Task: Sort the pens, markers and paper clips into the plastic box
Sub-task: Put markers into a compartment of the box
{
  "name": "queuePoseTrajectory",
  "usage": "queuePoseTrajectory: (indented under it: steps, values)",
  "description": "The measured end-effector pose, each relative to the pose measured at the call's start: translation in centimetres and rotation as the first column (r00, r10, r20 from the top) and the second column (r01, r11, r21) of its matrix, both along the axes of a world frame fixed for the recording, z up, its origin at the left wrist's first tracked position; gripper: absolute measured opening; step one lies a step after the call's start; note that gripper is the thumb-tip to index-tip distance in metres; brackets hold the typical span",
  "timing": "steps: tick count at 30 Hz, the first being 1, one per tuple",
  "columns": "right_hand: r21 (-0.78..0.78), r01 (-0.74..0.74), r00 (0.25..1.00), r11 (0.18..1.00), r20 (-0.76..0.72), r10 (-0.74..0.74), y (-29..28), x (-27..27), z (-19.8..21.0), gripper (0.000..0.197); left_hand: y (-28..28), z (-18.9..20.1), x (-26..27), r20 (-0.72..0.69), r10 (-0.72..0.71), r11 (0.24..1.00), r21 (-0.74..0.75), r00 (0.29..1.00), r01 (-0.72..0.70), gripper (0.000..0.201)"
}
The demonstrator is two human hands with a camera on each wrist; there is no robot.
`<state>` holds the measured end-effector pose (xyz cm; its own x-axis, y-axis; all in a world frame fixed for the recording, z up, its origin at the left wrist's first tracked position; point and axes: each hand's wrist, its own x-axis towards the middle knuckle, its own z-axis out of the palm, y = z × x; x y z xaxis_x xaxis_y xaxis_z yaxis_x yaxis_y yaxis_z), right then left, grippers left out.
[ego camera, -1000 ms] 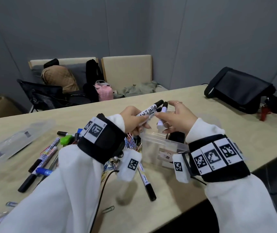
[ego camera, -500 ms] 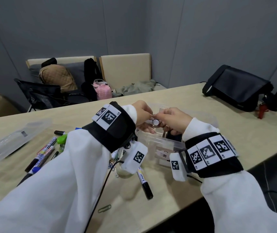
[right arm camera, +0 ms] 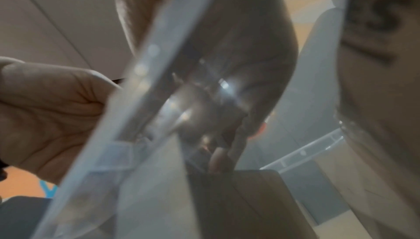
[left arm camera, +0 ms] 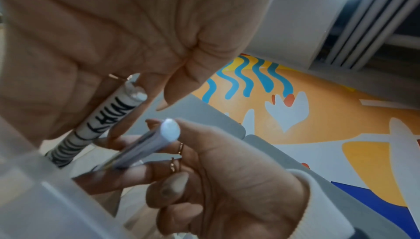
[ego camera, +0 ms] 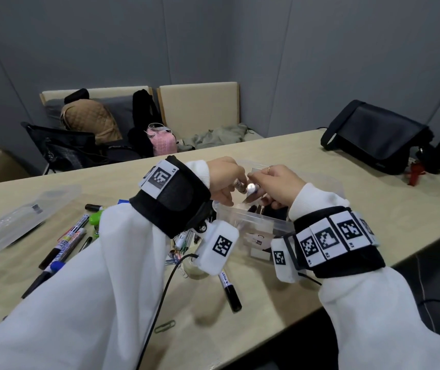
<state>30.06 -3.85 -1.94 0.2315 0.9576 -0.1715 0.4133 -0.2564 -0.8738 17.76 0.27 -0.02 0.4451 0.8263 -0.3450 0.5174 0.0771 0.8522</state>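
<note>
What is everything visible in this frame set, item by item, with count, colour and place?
plastic box: 1, clear, table centre, under both hands
marker with black lettering: 1, white, held by the left hand, pointing down into the box
pale-capped marker: 1, whitish, held by the right hand at the box
loose markers and pens: several, mixed colours, table left of the box
black-capped marker: 1, white and black, table in front of the box
paper clip: 1, greenish, near table edge
clear lid: 1, far left of table
black bag: 1, table's far right
table: 1, light wood
left hand: grips its marker
right hand: grips its marker, wears rings
</note>
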Motion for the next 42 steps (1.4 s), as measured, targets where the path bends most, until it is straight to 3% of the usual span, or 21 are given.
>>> queuePoseTrajectory:
  steps: [4,10,17,21,29,34,37,42]
  values:
    - [0.056,0.053,0.997,0.997,0.057,-0.056,0.3,0.6,-0.1,0.036,0.0,0.1,-0.3,0.018,0.021,0.999,-0.040,1.000,-0.021,0.033]
    - [0.066,0.041,0.997,0.997,0.068,-0.045,0.3,0.9,-0.2,0.037,0.3,0.1,-0.8,0.101,0.069,0.998,-0.022,0.993,-0.067,0.032]
    - [0.092,-0.061,0.977,0.994,0.210,0.041,-0.1,0.1,-0.2,0.035,0.3,0.6,-2.9,0.241,0.059,0.995,0.068,0.969,-0.077,0.026]
    - [0.121,-0.056,0.971,0.991,0.239,0.025,-0.2,0.2,-0.1,0.042,0.3,0.4,-4.1,0.257,0.076,0.993,0.071,0.963,-0.098,0.030]
    - [0.064,-0.089,0.963,0.994,0.261,0.069,0.0,-0.2,-0.9,0.034,0.0,-1.5,-4.4,0.216,0.070,0.994,0.067,0.974,-0.087,0.016]
    - [0.034,-0.125,0.907,0.992,0.410,0.100,0.2,-0.5,-1.1,0.033,0.1,-1.6,-6.0,0.236,-0.009,0.996,0.085,0.972,-0.011,0.020]
    - [-0.011,-0.178,0.833,0.984,0.531,0.157,0.1,-1.1,-1.2,0.031,0.1,-1.7,-7.9,0.217,-0.053,0.994,0.100,0.975,0.032,0.027]
    - [-0.051,-0.206,0.753,0.977,0.629,0.192,-0.3,-2.2,-1.1,0.012,0.1,-2.6,-11.8,0.058,-0.040,0.994,0.104,0.998,0.034,0.026]
